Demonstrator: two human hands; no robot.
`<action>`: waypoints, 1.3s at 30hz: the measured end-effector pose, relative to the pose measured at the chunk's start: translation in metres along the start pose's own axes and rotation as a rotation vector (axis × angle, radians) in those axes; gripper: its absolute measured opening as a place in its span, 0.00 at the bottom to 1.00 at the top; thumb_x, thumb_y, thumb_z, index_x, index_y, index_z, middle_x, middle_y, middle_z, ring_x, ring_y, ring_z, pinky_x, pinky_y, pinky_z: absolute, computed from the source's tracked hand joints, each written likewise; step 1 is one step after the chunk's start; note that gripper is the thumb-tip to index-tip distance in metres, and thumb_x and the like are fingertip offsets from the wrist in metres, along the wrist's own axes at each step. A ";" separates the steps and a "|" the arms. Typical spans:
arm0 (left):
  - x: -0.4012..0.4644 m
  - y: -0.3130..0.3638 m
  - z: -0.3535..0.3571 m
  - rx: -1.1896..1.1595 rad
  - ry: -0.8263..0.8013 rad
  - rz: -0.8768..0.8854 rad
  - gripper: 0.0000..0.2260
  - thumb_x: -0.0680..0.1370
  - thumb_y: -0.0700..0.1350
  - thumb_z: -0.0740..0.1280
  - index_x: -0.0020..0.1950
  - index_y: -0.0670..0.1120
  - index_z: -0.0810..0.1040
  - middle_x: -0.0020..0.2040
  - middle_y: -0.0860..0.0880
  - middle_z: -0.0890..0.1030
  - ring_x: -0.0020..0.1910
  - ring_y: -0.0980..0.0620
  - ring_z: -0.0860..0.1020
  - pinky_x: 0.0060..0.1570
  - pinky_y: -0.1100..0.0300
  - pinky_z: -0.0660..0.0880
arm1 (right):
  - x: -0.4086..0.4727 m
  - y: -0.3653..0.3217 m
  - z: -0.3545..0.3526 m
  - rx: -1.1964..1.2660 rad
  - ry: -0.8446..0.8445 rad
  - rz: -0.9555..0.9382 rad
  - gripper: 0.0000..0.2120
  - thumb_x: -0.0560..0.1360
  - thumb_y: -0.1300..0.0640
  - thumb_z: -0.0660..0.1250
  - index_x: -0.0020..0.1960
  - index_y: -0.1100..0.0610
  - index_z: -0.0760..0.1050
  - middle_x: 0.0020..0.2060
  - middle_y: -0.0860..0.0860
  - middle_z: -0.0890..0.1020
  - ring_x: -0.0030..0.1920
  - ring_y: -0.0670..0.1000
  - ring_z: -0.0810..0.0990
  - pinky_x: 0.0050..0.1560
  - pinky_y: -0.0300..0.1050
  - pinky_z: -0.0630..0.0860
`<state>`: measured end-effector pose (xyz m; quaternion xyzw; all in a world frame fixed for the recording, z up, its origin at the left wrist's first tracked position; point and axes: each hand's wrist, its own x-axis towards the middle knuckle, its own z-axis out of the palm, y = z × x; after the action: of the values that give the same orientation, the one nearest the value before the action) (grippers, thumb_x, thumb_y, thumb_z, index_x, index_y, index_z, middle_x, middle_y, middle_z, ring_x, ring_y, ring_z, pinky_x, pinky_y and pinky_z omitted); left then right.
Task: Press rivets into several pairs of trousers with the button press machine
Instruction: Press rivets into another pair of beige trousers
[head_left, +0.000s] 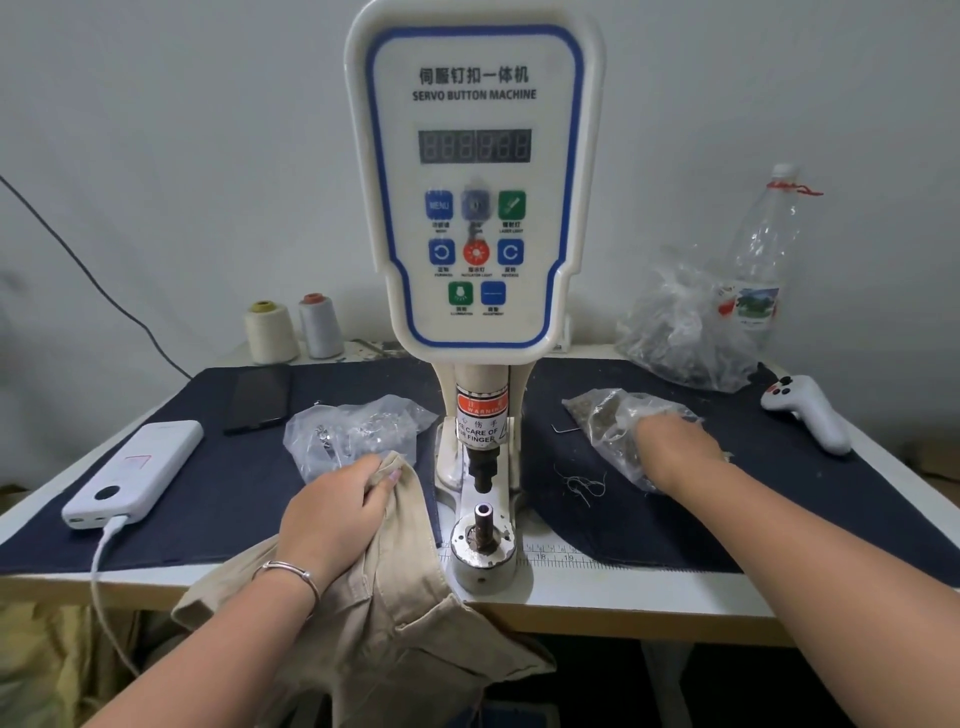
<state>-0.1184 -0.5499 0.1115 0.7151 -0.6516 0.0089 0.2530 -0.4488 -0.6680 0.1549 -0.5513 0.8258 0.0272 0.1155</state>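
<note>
The white button press machine (475, 208) stands at the table's middle, its lower die post (484, 525) bare under the punch. Beige trousers (395, 613) hang over the table's front edge, left of the die. My left hand (337, 512) grips a fold of the trousers near their top edge. My right hand (675, 441) reaches into a clear plastic bag of small dark rivets (608, 421) right of the machine; its fingertips are hidden inside the bag. Another clear bag with silver parts (353, 431) lies left of the machine.
A dark cloth (234, 493) covers the table. On its left lie a white power bank (140, 467) with a cable and a black phone (260, 397). Two thread cones (291, 327) stand behind. At right: a larger bag (685, 332), a plastic bottle (758, 260), a white controller (810, 415).
</note>
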 end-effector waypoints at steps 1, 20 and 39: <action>0.000 0.000 0.000 -0.003 0.002 0.000 0.15 0.83 0.55 0.58 0.41 0.49 0.69 0.32 0.51 0.76 0.34 0.50 0.75 0.30 0.56 0.66 | 0.002 -0.001 -0.002 -0.028 -0.001 -0.012 0.28 0.79 0.42 0.55 0.71 0.60 0.65 0.67 0.58 0.71 0.69 0.60 0.68 0.69 0.53 0.62; 0.000 -0.001 0.002 -0.010 0.027 0.005 0.17 0.83 0.56 0.58 0.38 0.49 0.66 0.30 0.51 0.74 0.32 0.50 0.73 0.29 0.56 0.63 | -0.046 0.045 0.009 0.070 0.380 -0.290 0.07 0.80 0.59 0.60 0.51 0.56 0.77 0.49 0.55 0.81 0.45 0.56 0.76 0.42 0.45 0.71; -0.001 0.000 0.002 0.012 0.026 -0.005 0.16 0.83 0.55 0.58 0.39 0.48 0.68 0.30 0.51 0.74 0.31 0.51 0.72 0.28 0.57 0.63 | -0.093 0.018 0.064 1.182 0.195 -0.542 0.10 0.74 0.69 0.70 0.40 0.55 0.80 0.31 0.51 0.84 0.32 0.48 0.83 0.34 0.37 0.78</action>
<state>-0.1193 -0.5497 0.1090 0.7180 -0.6464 0.0212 0.2572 -0.4212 -0.5662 0.1118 -0.5834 0.5403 -0.5111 0.3263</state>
